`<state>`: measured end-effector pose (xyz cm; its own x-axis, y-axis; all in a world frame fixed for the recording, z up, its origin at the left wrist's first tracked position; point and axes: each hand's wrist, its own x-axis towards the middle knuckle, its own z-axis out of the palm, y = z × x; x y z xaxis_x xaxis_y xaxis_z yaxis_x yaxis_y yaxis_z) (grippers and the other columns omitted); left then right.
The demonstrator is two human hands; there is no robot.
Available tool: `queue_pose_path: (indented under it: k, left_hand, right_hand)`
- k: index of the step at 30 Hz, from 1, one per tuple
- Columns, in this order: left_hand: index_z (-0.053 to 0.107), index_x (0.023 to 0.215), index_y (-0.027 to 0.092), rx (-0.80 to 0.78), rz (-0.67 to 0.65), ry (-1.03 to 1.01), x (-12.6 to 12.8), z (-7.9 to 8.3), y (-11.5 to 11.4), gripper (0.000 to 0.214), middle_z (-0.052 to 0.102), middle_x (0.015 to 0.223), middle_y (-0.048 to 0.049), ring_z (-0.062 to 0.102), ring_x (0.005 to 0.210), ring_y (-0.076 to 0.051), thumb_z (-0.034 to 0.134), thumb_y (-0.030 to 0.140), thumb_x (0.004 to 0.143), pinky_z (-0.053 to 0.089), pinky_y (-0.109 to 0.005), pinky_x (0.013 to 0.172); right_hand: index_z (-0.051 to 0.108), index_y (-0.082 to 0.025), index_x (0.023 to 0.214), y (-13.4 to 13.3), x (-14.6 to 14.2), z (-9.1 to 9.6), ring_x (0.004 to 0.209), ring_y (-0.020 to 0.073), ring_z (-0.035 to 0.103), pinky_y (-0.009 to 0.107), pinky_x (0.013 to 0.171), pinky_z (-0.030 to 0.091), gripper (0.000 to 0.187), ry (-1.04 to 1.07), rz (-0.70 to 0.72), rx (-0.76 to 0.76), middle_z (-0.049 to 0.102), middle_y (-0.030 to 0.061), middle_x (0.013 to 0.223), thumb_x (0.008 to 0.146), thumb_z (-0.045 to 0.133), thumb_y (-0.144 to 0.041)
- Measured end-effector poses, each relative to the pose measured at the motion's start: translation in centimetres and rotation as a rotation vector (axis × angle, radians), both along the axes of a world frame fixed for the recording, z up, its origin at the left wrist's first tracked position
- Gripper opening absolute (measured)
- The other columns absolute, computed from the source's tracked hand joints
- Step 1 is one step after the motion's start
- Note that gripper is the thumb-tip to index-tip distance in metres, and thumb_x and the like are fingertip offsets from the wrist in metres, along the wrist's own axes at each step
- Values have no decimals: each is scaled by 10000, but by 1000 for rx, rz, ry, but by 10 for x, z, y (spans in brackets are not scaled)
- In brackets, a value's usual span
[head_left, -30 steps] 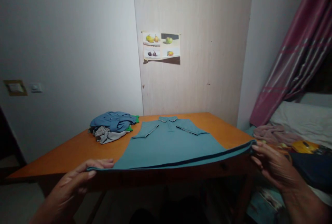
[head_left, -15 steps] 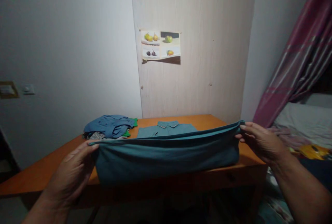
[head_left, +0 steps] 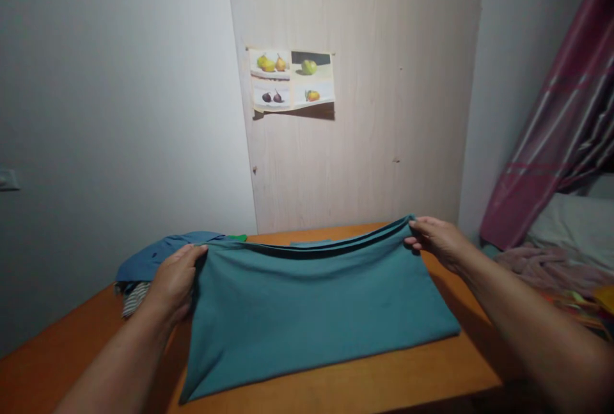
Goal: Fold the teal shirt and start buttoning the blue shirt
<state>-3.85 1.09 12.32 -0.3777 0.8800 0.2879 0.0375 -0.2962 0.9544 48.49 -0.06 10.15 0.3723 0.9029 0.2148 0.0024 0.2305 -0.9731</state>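
Note:
A folded teal garment is stretched between my two hands, its lower edge at the wooden table and its layered upper edge raised and sagging in the middle. My left hand pinches the upper left corner, thumb on top. At the upper right corner, my right hand grips the cloth between thumb and fingers. Behind the raised edge shows a thin strip of blue-green shirt, mostly hidden. Whether it belongs to the held garment I cannot tell.
A heap of blue clothes with striped and green parts lies on the orange-brown table at left. A wall with a fruit picture rises behind. At right are a purple curtain and a pink blanket.
Both hands have moved inward and farther over the table with the garment. Its front face now shows more fully, and the shirt collar behind has gone out of sight.

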Motion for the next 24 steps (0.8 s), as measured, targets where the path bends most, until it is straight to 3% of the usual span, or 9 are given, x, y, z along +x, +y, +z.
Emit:
queue_pose_path:
  k: [7,12,19,24]
  left_hand:
    - [610,782,206,-170,54,161,1,-5,74,201,614,620,29,594,610,-184,594,376,676,476,-274,549]
    - [605,749,202,-289,126,293,5,-30,120,140,650,661,-13,624,642,-215,543,311,688,463,-294,543]
    - [551,622,221,-424,97,399,8,-83,147,86,632,591,-40,640,586,-252,529,266,691,461,-326,498]
    - [586,634,222,-368,123,427,3,-84,153,126,635,567,-35,638,534,-250,533,311,707,483,-338,469]
  right_hand:
    - [584,-161,856,74,-1,-5,550,133,671,153,419,491,56,1,-3,-128,659,40,691,882,628,-183]
    - [550,-168,851,119,-5,-30,505,100,634,133,389,431,63,-72,-12,-265,610,2,660,910,573,-169]
    - [502,-174,731,140,-11,-82,418,107,567,140,329,347,170,-142,-16,-414,556,-7,521,889,548,-129]
    - [511,-173,716,148,2,-85,420,99,556,150,343,357,175,-160,54,-422,561,0,540,880,572,-163]
